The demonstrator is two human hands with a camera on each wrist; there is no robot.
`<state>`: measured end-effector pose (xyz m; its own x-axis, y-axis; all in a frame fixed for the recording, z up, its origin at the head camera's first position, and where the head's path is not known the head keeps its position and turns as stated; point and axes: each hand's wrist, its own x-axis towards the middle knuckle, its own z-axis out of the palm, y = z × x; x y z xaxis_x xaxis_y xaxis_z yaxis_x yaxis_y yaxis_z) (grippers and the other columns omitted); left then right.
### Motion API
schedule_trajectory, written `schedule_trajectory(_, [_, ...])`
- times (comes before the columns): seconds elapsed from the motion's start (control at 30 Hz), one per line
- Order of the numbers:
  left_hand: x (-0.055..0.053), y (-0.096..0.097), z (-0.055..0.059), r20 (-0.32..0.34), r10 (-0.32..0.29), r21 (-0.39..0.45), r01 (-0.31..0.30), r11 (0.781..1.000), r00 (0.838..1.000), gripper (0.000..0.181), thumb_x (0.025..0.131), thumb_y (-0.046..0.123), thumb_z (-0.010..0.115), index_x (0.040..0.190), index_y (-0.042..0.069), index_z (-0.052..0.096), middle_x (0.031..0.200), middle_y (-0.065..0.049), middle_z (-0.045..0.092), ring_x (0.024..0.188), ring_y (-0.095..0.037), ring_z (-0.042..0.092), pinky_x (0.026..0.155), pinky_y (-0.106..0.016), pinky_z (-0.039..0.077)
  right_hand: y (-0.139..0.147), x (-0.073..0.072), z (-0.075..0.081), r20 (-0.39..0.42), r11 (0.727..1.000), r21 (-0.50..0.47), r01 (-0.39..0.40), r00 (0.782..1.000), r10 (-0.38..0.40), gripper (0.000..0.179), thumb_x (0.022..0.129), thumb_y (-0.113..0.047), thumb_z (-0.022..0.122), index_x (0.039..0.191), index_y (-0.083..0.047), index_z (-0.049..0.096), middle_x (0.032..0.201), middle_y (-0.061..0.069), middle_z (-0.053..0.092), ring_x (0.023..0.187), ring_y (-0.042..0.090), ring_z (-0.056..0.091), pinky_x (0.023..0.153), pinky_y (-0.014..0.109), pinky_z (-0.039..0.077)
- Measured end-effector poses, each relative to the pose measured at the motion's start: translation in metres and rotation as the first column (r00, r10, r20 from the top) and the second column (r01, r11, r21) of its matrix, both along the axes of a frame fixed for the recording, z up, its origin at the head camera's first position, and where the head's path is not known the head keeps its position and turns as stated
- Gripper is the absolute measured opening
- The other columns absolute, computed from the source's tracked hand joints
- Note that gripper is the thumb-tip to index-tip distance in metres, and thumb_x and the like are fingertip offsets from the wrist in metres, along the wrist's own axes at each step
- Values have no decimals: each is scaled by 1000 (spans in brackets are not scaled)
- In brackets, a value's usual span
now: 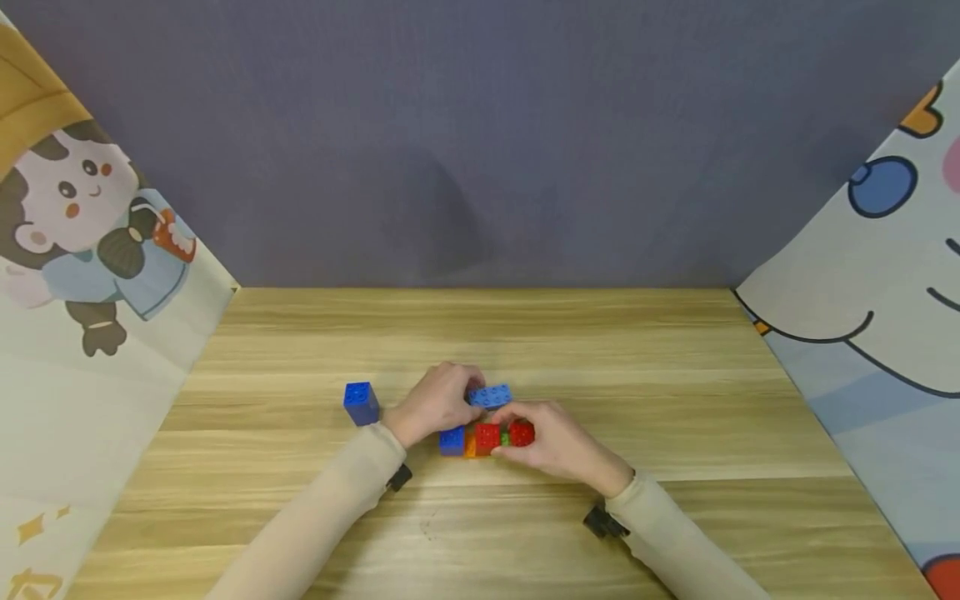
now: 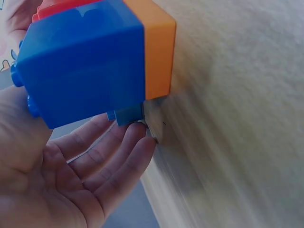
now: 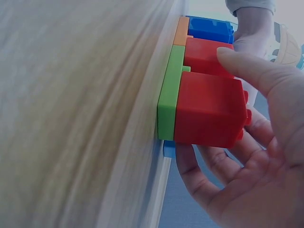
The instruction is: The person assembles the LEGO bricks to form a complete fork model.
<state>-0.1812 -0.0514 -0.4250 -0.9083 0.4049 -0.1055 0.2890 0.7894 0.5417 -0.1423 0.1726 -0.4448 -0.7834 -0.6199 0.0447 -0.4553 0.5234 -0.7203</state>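
A row of toy building bricks lies on the table: a flat orange brick (image 2: 159, 52) and a flat green brick (image 3: 167, 102) at the base, with a tall dark blue brick (image 2: 88, 66), a middle red brick (image 1: 487, 437) and a right-hand red brick (image 3: 209, 109) on top. My right hand (image 1: 551, 440) grips the middle red brick, thumb on its near side and fingers behind the row. Just behind the row, my left hand (image 1: 438, 402) holds the left end of a light blue brick (image 1: 491, 396) between thumb and curled fingers; the dark blue brick hides that thumb in the left wrist view.
A separate tall blue brick (image 1: 362, 404) stands upright left of my left wrist. The wooden table (image 1: 480, 533) ends at a grey back panel (image 1: 480, 150), with printed cartoon panels on both sides.
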Motion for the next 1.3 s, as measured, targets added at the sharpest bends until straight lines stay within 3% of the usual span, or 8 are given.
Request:
schedule_trajectory(0.37, [0,-8,-3,-53,38,51,-35,998,998,34,91,18,84,122,6,78,116,-11,80,92,-19,73,85,-39,63,-1,1,0,-30,1000,21,11,1000,-10,35,89,-28,88,119,-15,76,113,-2,79,100,12,71,87,27,59])
schedule_trajectory(0.63, [6,-16,11,-90,87,124,-76,989,992,35,94,19,82,126,7,77,126,-11,77,105,-26,74,88,-40,64,0,0,-2,-21,1000,7,12,1000,-11,37,89,-29,88,121,-15,76,114,-3,78,101,12,71,88,27,60])
schedule_trajectory(0.97, [25,-26,39,-157,91,184,-61,981,983,36,95,22,80,128,9,76,130,-11,75,108,-31,75,89,-43,65,-1,-2,-2,-19,1000,-4,10,1000,-10,36,90,-26,87,122,-14,75,117,2,79,93,9,67,81,24,57])
schedule_trajectory(1.2, [43,-33,47,-229,66,192,-22,981,971,36,92,18,85,125,9,77,122,-8,78,102,-26,76,85,-40,66,-1,-9,-3,-27,999,-8,33,999,-33,34,91,-25,86,122,-13,76,119,3,79,99,11,69,87,26,59])
schedule_trajectory(1.3, [52,-34,47,-241,58,188,-12,982,969,35,91,19,85,123,10,78,120,-6,78,100,-25,76,84,-42,65,-1,-13,-3,-33,999,-7,42,999,-42,33,92,-25,86,120,-12,76,114,1,79,92,10,65,81,24,57])
